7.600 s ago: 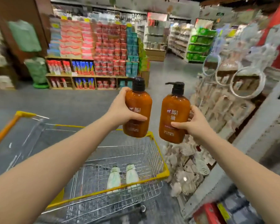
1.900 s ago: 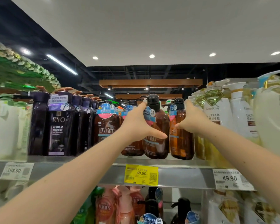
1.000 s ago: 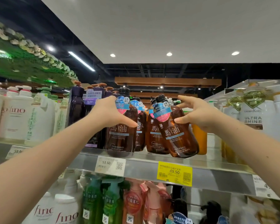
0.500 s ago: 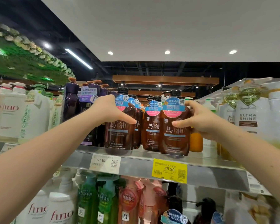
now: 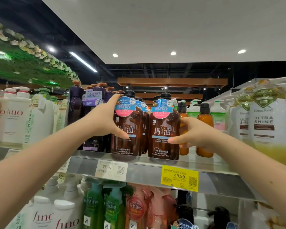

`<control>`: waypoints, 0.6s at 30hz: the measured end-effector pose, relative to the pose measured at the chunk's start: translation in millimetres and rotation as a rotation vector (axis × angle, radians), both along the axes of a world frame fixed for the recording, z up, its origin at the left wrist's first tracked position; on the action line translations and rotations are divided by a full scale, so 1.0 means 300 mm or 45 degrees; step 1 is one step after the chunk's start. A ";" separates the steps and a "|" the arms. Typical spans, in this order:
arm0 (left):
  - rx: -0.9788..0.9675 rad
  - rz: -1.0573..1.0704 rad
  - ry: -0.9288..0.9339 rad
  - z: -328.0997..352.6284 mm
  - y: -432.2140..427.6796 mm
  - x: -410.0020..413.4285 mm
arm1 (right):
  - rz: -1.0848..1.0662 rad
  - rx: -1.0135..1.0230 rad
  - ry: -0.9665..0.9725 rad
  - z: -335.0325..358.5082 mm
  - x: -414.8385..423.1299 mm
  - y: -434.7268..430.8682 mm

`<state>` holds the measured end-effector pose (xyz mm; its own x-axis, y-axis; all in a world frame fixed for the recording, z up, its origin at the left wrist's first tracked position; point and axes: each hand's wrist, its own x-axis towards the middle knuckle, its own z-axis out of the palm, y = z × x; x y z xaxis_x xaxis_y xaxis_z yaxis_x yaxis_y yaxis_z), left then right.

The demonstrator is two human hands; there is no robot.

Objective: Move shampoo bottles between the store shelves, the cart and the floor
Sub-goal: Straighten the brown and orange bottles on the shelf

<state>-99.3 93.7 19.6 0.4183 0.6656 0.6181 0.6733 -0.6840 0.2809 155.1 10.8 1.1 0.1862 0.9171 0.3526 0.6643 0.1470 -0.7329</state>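
Atop metal shelf [image 5: 145,171], two brown bottles [image 5: 163,129].

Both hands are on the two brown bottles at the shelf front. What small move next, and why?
Probably draw both straight back off the shelf, kept upright. The left hand grips the left brown bottle, the right hand grips the right brown bottle; both stand upright at its front edge, with other bottles packed behind and beside, so toward you looks the only free path.
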 end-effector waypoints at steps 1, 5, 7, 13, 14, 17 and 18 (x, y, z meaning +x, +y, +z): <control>0.034 0.027 0.014 -0.003 0.002 0.002 | 0.015 0.003 0.009 -0.001 -0.011 0.004; 0.132 0.119 0.067 -0.002 -0.005 0.011 | -0.006 0.041 0.019 -0.022 -0.037 0.035; 0.221 0.140 0.083 0.000 -0.025 0.012 | -0.012 0.037 -0.001 -0.028 -0.022 0.025; 0.488 0.086 0.078 0.065 -0.126 0.023 | -0.175 0.115 -0.199 0.060 0.137 -0.129; 0.513 0.027 0.072 0.088 -0.141 0.043 | -0.216 0.132 -0.204 0.077 0.162 -0.146; 0.531 -0.158 0.097 0.167 -0.168 0.147 | -0.368 0.161 -0.304 0.118 0.206 -0.157; 0.527 -0.214 0.110 0.194 -0.167 0.188 | -0.421 0.164 -0.362 0.130 0.212 -0.150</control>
<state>-42.8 43.6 77.7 0.5612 0.2881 0.7759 0.5521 -0.8288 -0.0915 218.9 -34.3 40.2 0.3406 0.7700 0.5395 0.8631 -0.0285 -0.5042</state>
